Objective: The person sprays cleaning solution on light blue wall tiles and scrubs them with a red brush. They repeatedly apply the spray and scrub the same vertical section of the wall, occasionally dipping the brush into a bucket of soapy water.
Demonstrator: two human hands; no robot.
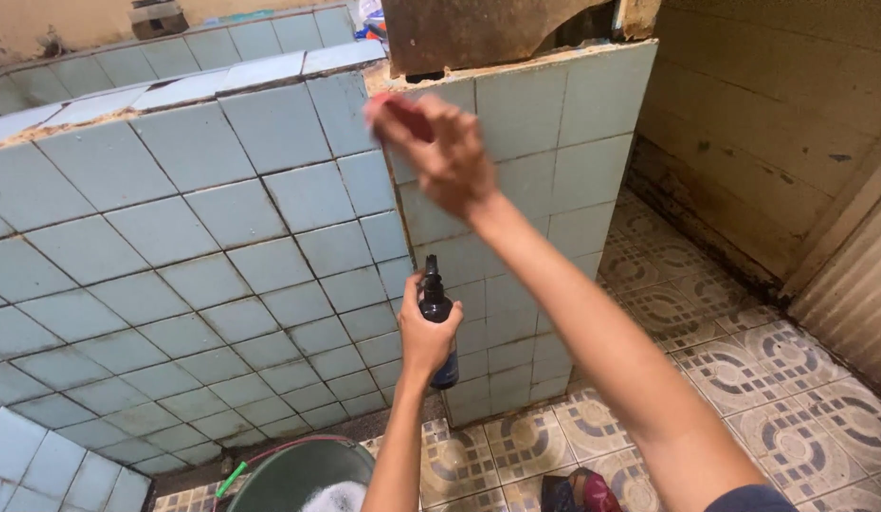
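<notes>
Left hand (426,332) fingers wrapped round dark spray bottle (437,318), right hand (440,152) fingers pressing red cloth (395,114) to tiled wall (175,218)

A low wall (175,246) faced with pale blue-green square tiles is seen across the left and middle, its grout darkened and its top edge chipped. A floor (744,379) of patterned grey and cream tiles is laid to the right, bordered by a stained yellowish wall (772,114). A green bucket (289,469) holding foam is set at the bottom edge, a green and red hose (234,474) just beside its rim.
</notes>
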